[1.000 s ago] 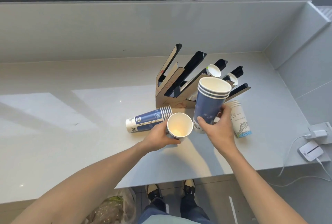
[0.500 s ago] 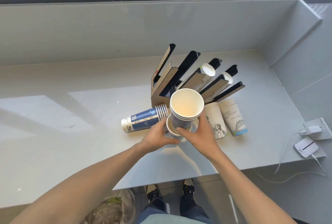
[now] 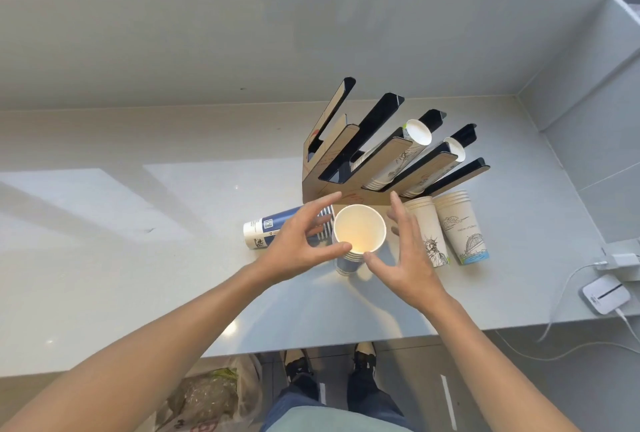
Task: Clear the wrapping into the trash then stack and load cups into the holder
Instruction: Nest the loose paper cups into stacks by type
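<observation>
A stack of blue paper cups (image 3: pixel 360 229) stands upright, mouth up, on the grey counter (image 3: pixel 138 258) in front of the cardboard cup holder (image 3: pixel 332 161). My left hand (image 3: pixel 298 248) is at its left with fingers spread, the thumb touching the rim. My right hand (image 3: pixel 412 258) is at its right, fingers apart, thumb just below the rim. Another blue stack (image 3: pixel 261 232) lies on its side behind my left hand. Two white printed stacks (image 3: pixel 429 230) (image 3: pixel 462 227) stand upside down to the right. Two holder slots hold white cups (image 3: pixel 417 131).
A plastic trash bag (image 3: pixel 207 397) sits on the floor under the counter's front edge, beside my feet. A white device (image 3: pixel 606 293) and a charger with cables lie at the counter's right end. Walls close in behind and on the right.
My right hand brought its blue stack down into the cup my left hand held, and the joined stack now stands on the counter. Both hands have opened around it.
</observation>
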